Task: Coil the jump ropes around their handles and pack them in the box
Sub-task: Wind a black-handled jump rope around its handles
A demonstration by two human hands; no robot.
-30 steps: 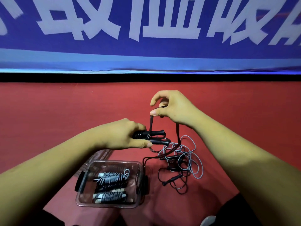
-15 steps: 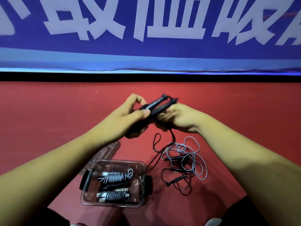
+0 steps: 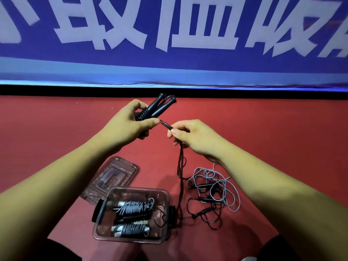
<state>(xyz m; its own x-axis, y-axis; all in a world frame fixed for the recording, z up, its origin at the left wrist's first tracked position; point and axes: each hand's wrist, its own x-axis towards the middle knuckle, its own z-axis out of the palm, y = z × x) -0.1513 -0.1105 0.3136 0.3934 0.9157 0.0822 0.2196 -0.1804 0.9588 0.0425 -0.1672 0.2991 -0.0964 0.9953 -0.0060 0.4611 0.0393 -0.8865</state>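
Rising from the left hand, two black handles are gripped; the dark rope is pinched by the right hand.

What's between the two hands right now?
Head view: a short taut stretch of dark rope, from the handles in the left hand to the right hand.
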